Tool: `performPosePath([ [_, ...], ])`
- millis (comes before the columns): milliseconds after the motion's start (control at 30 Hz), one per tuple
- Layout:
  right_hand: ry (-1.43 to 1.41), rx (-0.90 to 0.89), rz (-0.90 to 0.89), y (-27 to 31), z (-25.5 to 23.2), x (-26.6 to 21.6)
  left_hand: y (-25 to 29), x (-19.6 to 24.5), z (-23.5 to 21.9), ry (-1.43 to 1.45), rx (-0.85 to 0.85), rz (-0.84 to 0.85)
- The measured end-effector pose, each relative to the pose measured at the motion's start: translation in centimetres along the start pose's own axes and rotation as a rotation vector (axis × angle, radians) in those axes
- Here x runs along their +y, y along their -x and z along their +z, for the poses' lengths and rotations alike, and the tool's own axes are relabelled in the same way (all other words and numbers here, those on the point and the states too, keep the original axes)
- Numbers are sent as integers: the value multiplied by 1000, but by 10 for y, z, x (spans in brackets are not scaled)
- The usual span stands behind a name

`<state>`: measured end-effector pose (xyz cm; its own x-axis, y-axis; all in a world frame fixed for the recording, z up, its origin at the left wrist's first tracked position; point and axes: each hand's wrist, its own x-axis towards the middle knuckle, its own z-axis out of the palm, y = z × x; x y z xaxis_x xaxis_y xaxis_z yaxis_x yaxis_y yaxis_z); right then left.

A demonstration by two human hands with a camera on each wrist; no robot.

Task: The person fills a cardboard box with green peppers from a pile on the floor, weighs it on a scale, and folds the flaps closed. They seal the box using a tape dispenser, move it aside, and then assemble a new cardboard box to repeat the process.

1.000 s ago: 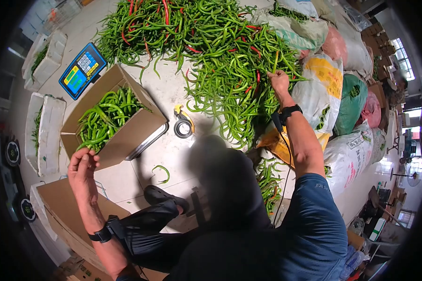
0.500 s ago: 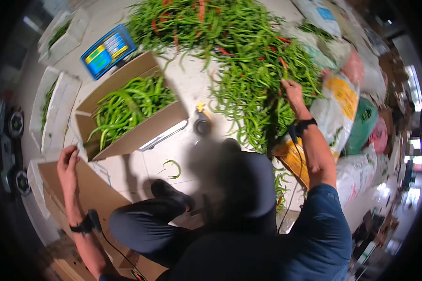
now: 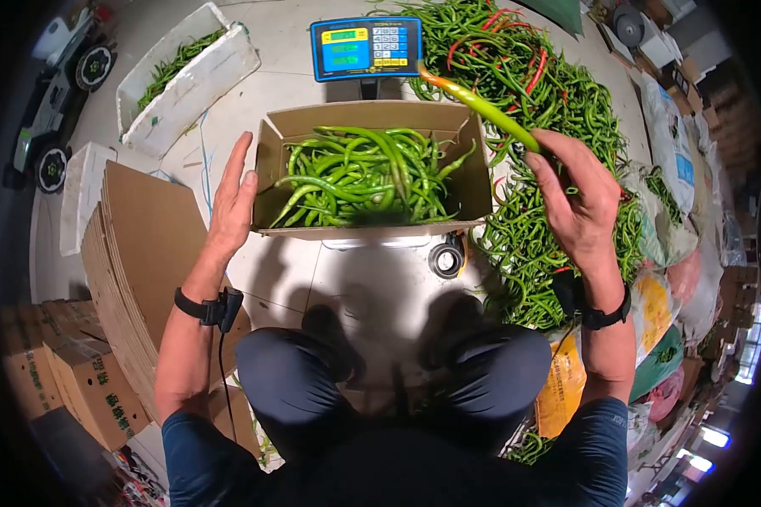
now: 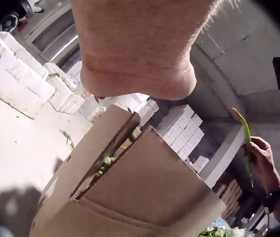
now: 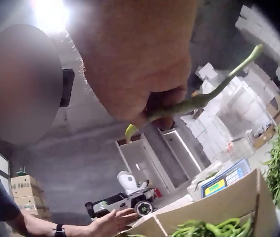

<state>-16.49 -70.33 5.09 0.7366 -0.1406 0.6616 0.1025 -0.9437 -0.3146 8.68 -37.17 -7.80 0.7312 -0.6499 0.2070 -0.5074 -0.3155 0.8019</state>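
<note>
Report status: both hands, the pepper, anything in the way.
Right hand pinching green pepper, orange at one end, raised near right end of box. Left hand straight-fingered beside box's left end. Nothing seen blocking box's open top.

Clock read from the head view's centre. At 12 o'clock the carton [image 3: 330, 117] is showing plain brown, the peppers [image 3: 355, 177] inside bright green; beyond, the scale display [image 3: 368, 48] is showing a blue frame, green readouts, yellow patches. At 1, a lone pepper [image 3: 482, 106] is shading from green to orange. At 2, the heap [image 3: 583, 127] is mixing green with red. At 11, the foam crate [image 3: 207, 95] is showing white.
</note>
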Motion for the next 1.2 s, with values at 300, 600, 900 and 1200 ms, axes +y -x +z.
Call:
performPosePath([
  [300,-164,-452,-25,-20,81,-17,-6,11,-28,-538,-149,392],
  [600,-406,-274,503,-18,68,-10,-52,4,23,-754,-592,373],
  [900,261,-241,788,121,5,122,-50,15,55,-549,-550,467],
  [1200,-224,-404,633,90,56,83,-49,37,-13,-484,-459,359],
])
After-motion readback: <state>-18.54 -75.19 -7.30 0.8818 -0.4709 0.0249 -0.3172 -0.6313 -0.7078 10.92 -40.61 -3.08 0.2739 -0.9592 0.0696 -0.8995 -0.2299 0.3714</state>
